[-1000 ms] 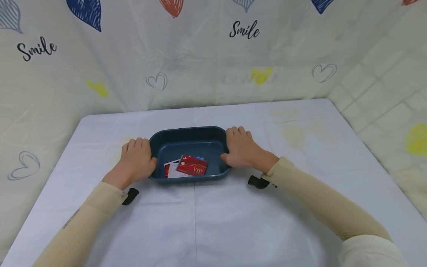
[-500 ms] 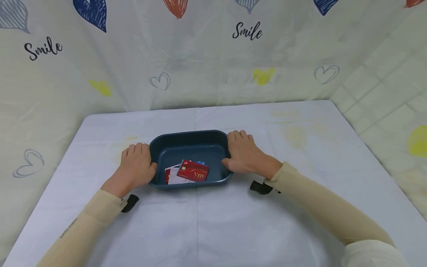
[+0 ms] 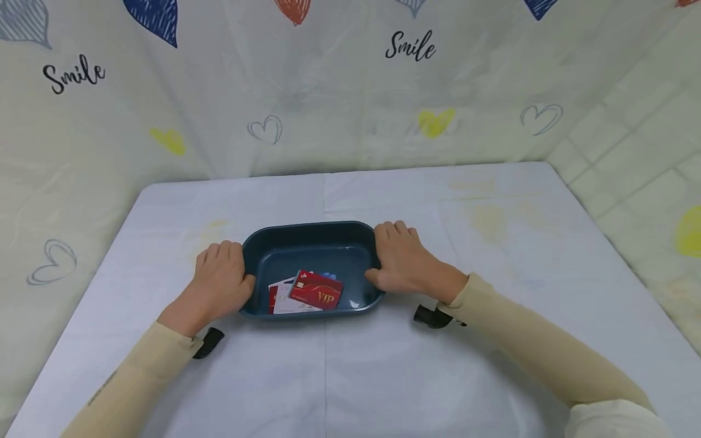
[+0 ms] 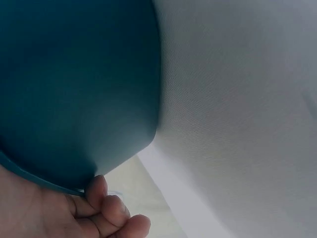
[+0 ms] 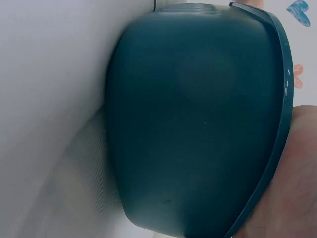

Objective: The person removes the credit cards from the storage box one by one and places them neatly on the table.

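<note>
A dark teal plastic basin (image 3: 312,234) sits low at the middle of the white table in the head view. My left hand (image 3: 220,277) grips its left end, thumb at the near corner. At the opposite end my right hand (image 3: 398,258) holds the rim, its thumb pointing inward. Inside lie a red VIP card (image 3: 323,298), a white card (image 3: 286,302) partly under it, and something small and blue (image 3: 330,276) behind. Curled fingertips (image 4: 115,210) show at the rim in the left wrist view. The right wrist view is filled by the basin's outer wall (image 5: 193,119), palm against its rim.
A white cloth covers the table (image 3: 350,377), with faint yellowish stains at the back right. Behind it hangs a pale curtain (image 3: 339,79) printed with hearts and "Smile". Black wrist devices (image 3: 432,317) hang under both sleeves.
Both hands have drawn the basin nearer to the person, the cards moving along inside it. Each hand keeps its grip, and the head view has shifted slightly.
</note>
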### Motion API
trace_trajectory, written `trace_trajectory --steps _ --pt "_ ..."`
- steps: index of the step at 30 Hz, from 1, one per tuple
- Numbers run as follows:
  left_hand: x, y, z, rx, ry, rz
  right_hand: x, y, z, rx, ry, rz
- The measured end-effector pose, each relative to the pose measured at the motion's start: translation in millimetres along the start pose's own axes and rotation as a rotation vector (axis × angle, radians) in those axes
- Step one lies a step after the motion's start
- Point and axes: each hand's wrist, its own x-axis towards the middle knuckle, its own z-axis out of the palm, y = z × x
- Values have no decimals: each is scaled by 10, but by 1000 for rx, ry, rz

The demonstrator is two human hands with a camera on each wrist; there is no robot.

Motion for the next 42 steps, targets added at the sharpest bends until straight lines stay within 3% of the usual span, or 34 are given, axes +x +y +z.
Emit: trace_trajectory --steps 14,26,33,42 --pt "-117 -37 74 -113 63 -10 -106 -71 62 9 24 22" --pt "-216 35 104 -34 224 -26 -105 -65 97 54 59 22" --pt "-255 18 137 -33 234 -44 -112 -80 95 63 47 9" --pt "-203 23 135 -47 281 -6 -133 -87 26 27 45 58"
